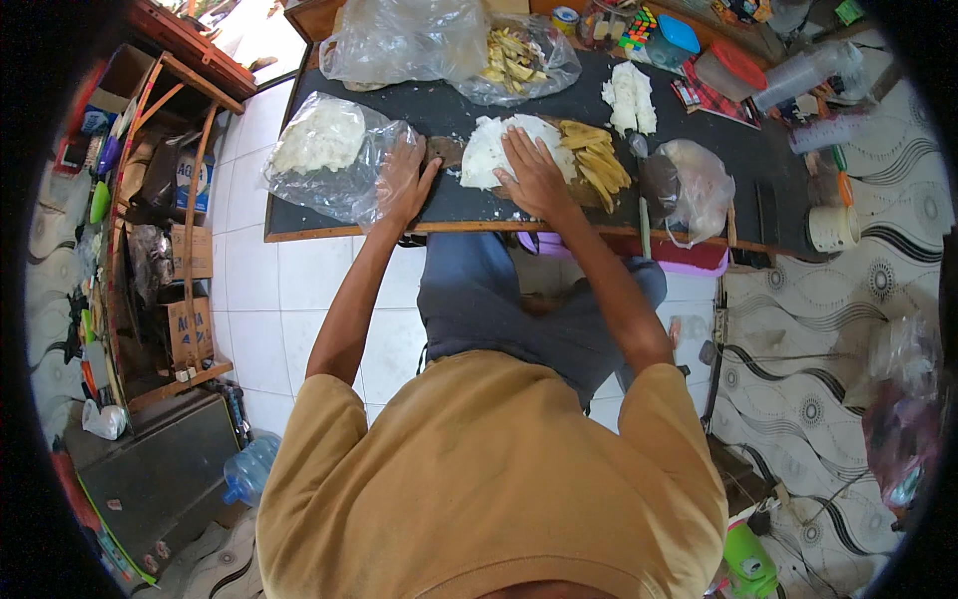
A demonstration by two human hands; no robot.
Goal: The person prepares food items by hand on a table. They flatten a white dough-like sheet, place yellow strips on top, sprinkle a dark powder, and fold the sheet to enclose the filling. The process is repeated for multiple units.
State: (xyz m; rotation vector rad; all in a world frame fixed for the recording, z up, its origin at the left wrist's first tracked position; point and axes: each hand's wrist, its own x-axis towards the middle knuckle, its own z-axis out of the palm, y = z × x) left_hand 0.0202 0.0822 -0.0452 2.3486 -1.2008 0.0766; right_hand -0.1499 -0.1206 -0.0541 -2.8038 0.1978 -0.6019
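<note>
My right hand [534, 172] lies flat with fingers stretched over a white, thin pastry-like sheet [483, 150]. Under the sheet, parts of a brown board [445, 152] show. Just right of that hand is a pile of yellow, sliced strips [599, 165], possibly banana. My left hand [403, 182] rests with its fingers apart at the right edge of a clear plastic bag [369, 165]. Inside or on the bag is a stack of round white sheets [321, 138]. Two white rolled pieces [630, 100] lie farther back. A knife [644, 215] lies near the table's front edge.
The dark table [459, 212] also bears a bag of yellow peelings [514, 62], a large clear bag [404, 40], a tied plastic bag [691, 185], a red-lidded container [730, 70] and a puzzle cube [638, 30]. A wooden rack [190, 210] stands left; a purple basin [689, 262] sits below.
</note>
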